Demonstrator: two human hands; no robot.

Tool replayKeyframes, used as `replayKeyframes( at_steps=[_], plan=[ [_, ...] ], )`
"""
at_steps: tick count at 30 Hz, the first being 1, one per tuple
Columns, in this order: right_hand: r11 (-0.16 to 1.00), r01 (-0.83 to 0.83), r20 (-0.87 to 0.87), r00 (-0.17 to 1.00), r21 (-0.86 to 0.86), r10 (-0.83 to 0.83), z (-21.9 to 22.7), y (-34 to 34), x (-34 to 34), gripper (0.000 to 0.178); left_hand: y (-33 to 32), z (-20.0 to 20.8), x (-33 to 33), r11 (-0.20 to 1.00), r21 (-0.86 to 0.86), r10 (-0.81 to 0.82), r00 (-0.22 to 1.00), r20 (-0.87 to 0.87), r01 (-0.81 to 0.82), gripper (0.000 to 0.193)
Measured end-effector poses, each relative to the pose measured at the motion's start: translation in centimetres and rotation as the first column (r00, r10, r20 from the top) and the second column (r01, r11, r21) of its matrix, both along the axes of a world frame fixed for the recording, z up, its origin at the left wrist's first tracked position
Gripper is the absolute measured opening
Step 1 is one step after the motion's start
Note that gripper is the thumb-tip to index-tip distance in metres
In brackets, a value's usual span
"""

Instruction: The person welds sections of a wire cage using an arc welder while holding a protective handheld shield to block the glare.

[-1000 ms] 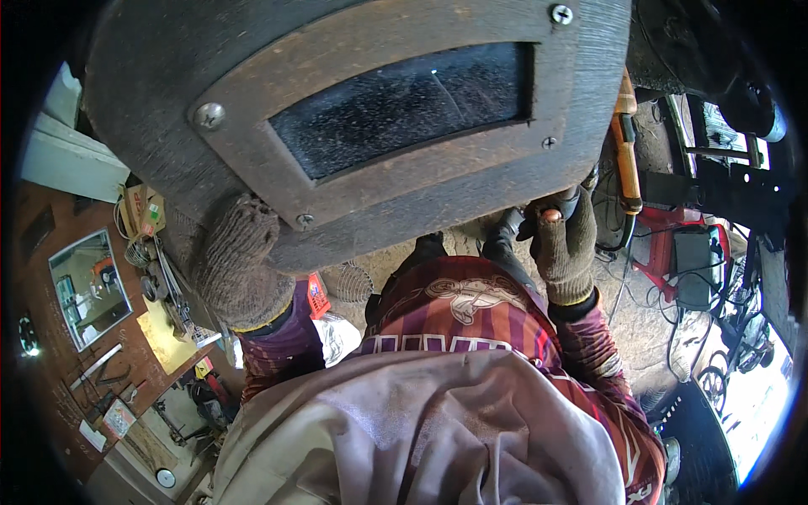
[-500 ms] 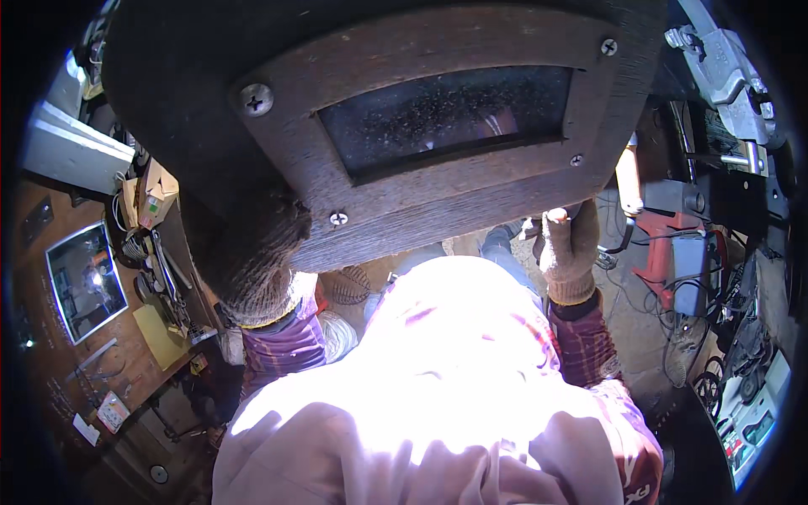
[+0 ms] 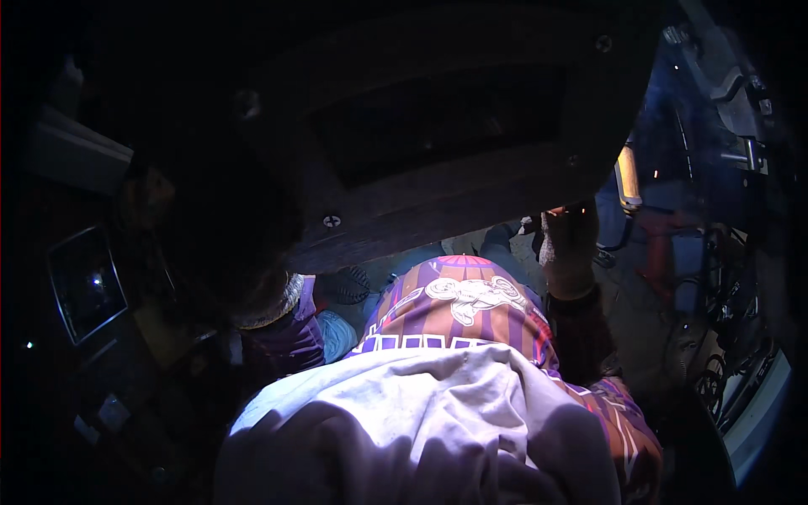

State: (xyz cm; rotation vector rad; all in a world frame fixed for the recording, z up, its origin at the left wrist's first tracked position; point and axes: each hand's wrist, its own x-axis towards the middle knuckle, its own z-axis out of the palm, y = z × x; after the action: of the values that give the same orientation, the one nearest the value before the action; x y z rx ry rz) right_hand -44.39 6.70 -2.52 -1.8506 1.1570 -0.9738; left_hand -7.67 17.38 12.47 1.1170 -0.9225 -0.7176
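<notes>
A large dark welding shield (image 3: 404, 215) with a rectangular window (image 3: 438, 126) and screws in its frame fills the upper view. At its lower left edge, my left hand (image 3: 273, 305) in a knitted work glove is closed on the shield; its fingers are lost in shadow. Below the shield's lower right edge is my right hand (image 3: 568, 257), also gloved and raised with curled fingers. What it grips, if anything, is hidden by the shield and the dark. Just right of it stands a yellowish handle (image 3: 628, 178), apart from the hand.
A metal clamp-like tool (image 3: 741, 109) lies at the upper right. Red and blue equipment (image 3: 661, 261) with cables is dimly visible at right. At left, a framed dark panel (image 3: 87, 284) reflects a bright spot. Small sparks fly near the yellowish handle.
The picture has turned much darker, and the glare on my shirt has faded so its print shows. Sparks now appear at right. The shield and both hands have hardly moved.
</notes>
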Motion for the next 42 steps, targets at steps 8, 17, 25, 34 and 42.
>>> replayKeyframes(
  at_steps=[8, 17, 25, 34, 42],
  plan=[
    [0.983, -0.046, -0.1, 0.995, -0.18, 0.029, 3.4, -1.1, 1.6, 0.068, -0.1, 0.2, -0.4, 1.0, 0.007, 0.007, 1.0, 0.012, -0.008, 0.045],
    [0.996, -0.049, 0.123, 0.991, -0.076, 0.059, 3.3, -1.8, 1.8, 0.044, -0.2, 0.2, -0.7, 1.0, -0.004, 0.009, 1.0, 0.01, -0.009, 0.046],
    [0.934, -0.004, 0.525, 0.828, 0.357, -0.197, 4.1, -1.0, 1.6, 0.055, -0.6, 1.3, 0.1, 0.995, -0.031, 0.103, 0.962, 0.254, -0.098, 0.047],
    [0.882, -0.017, 0.492, 0.834, 0.471, -0.247, 4.2, -0.4, 1.7, 0.074, -1.1, 7.6, 5.6, 0.753, -0.613, 0.297, -0.707, 0.642, -0.241, 0.048],
    [0.889, -0.026, 0.467, 0.858, 0.457, -0.215, 3.8, -0.2, 2.0, 0.074, 0.2, 7.3, 7.8, 0.828, -0.54, 0.341, -0.626, 0.701, -0.153, 0.046]
  ],
)
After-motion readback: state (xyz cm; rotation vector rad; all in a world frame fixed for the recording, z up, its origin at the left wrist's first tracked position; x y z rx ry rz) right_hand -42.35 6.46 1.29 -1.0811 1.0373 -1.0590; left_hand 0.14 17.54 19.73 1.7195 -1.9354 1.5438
